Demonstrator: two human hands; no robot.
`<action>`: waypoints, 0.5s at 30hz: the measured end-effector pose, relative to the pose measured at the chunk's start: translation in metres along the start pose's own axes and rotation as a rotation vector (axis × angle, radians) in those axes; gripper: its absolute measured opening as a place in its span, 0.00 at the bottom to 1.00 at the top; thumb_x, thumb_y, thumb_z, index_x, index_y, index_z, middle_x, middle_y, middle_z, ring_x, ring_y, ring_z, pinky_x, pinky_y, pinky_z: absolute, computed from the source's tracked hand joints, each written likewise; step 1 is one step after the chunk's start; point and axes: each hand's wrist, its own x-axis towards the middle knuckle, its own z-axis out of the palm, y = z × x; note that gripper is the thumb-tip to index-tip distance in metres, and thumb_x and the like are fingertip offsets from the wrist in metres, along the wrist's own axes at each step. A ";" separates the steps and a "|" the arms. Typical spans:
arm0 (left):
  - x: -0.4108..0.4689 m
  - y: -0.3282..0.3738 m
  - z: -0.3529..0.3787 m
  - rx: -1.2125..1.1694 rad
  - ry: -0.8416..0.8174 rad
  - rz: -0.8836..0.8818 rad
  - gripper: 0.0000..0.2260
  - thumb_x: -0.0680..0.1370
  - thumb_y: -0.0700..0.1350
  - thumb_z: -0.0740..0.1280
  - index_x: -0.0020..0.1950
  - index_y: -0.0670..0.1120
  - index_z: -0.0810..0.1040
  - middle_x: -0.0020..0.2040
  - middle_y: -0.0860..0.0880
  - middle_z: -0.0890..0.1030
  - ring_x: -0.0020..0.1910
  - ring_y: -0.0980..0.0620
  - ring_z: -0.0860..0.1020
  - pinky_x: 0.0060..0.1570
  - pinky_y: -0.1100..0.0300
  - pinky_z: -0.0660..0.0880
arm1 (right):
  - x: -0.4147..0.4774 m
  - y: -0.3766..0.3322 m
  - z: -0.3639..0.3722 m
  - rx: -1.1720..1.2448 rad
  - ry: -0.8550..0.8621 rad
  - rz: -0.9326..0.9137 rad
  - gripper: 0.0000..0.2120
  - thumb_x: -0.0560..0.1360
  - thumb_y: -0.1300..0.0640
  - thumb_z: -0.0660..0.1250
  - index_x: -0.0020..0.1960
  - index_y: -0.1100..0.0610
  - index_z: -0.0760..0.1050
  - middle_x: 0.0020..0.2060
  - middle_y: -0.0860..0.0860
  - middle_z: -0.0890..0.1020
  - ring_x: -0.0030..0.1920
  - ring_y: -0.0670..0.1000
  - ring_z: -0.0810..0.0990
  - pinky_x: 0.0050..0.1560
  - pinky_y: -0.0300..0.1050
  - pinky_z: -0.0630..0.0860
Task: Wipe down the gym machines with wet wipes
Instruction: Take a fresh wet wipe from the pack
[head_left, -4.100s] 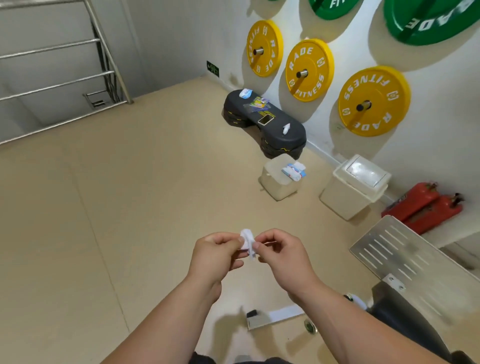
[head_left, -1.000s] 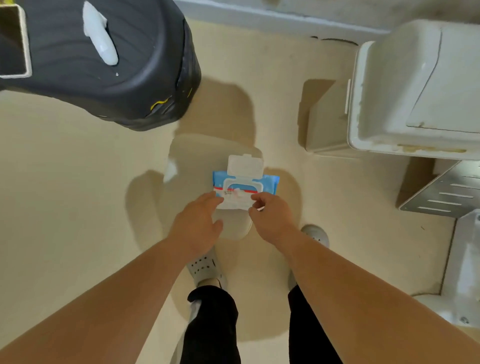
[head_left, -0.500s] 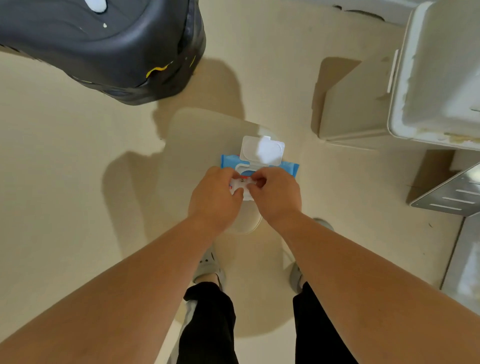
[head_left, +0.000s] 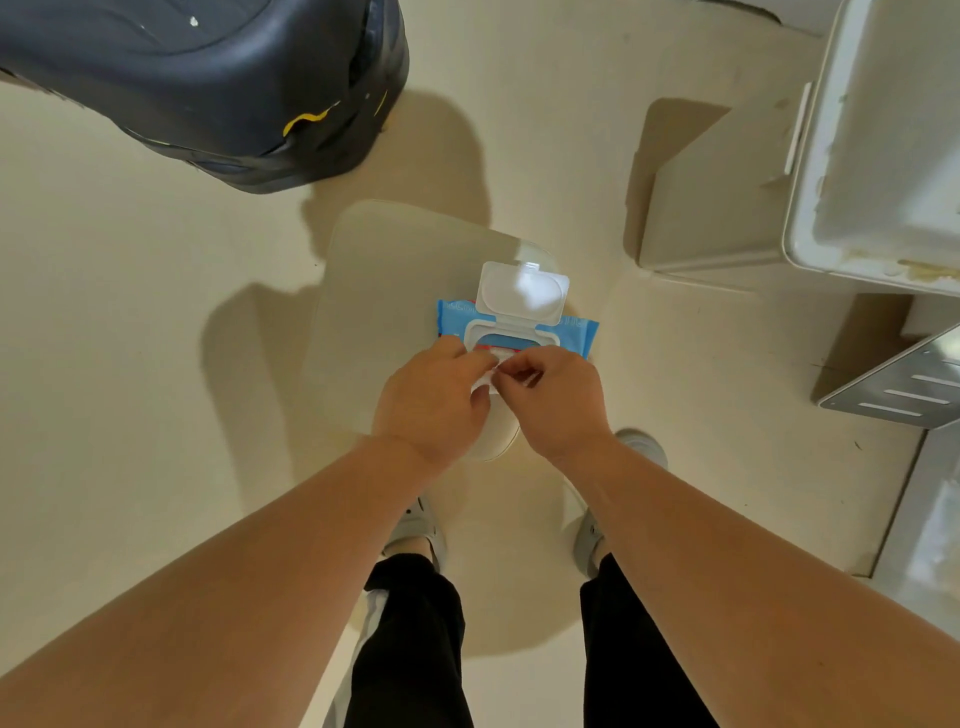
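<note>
A blue pack of wet wipes (head_left: 582, 332) lies on top of a small cream bin (head_left: 384, 291), its white flip lid (head_left: 522, 288) standing open. My left hand (head_left: 431, 400) and my right hand (head_left: 556, 400) meet just below the opening. Both pinch a white wet wipe (head_left: 485, 371) that comes out of the pack. Most of the wipe is hidden by my fingers.
A black padded gym block (head_left: 218, 83) with a yellow mark sits at the upper left. At the right stands a larger cream bin (head_left: 878, 156), with a slotted metal plate (head_left: 904, 389) below it. My legs and shoes are under the small bin, on the beige floor.
Four seconds ago I stood far from the bins holding a crumpled wipe. Now I lean over the pack, and within the last second both hands closed together on a fresh wipe at its opening.
</note>
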 end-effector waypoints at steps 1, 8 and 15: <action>0.000 -0.002 0.002 0.040 -0.018 0.010 0.16 0.79 0.44 0.66 0.66 0.53 0.80 0.54 0.47 0.79 0.51 0.43 0.78 0.46 0.49 0.77 | -0.001 0.001 0.000 -0.010 -0.016 0.000 0.04 0.77 0.56 0.72 0.49 0.51 0.86 0.40 0.40 0.82 0.44 0.45 0.80 0.51 0.47 0.80; -0.004 -0.001 0.010 0.449 -0.080 0.099 0.23 0.83 0.48 0.57 0.78 0.54 0.65 0.59 0.47 0.77 0.53 0.45 0.77 0.44 0.53 0.69 | 0.004 0.003 -0.008 -0.145 0.032 -0.075 0.11 0.79 0.55 0.67 0.57 0.49 0.85 0.47 0.46 0.86 0.47 0.50 0.82 0.51 0.49 0.79; -0.010 -0.016 0.011 0.356 -0.052 0.151 0.22 0.79 0.45 0.65 0.74 0.51 0.74 0.50 0.44 0.79 0.42 0.43 0.77 0.36 0.51 0.75 | 0.023 -0.004 -0.010 -0.579 -0.039 -0.267 0.14 0.83 0.49 0.60 0.54 0.50 0.83 0.50 0.49 0.79 0.46 0.53 0.80 0.40 0.45 0.70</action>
